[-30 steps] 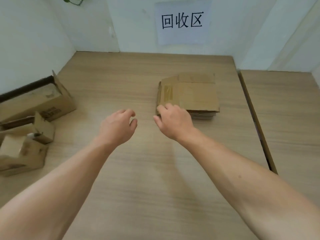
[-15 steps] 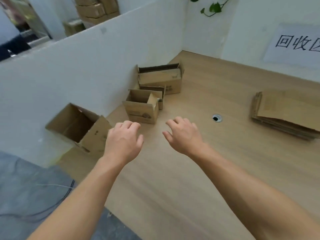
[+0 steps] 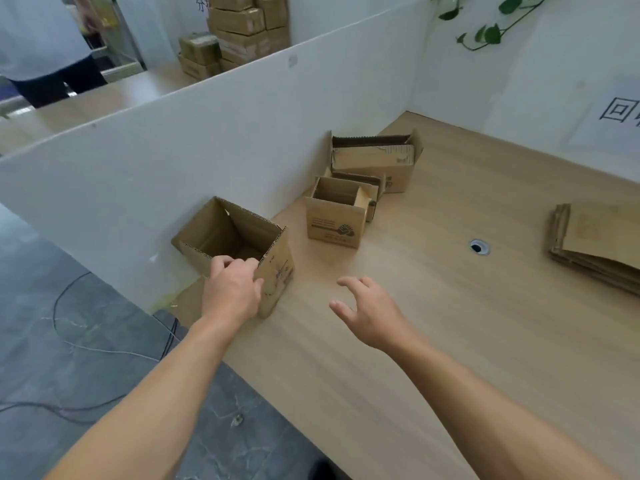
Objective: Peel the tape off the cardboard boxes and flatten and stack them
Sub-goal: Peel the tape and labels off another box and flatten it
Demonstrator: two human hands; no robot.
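An open cardboard box stands at the table's near left corner against the white partition. My left hand grips its near rim, fingers curled over the edge into the box. My right hand hovers open over the table to the right of that box, fingers spread and holding nothing. Farther along the partition stand a small open box with a printed logo and a larger open box. A stack of flattened boxes lies at the right edge of the view.
The wooden table has a round cable hole. A white partition runs along its left side. Grey floor with cables lies below left. Beyond the partition a person stands near stacked cartons.
The view has swung left from the flattened stack to the open boxes. My left hand reached forward and took hold of the nearest box's rim; my right hand spread open beside it.
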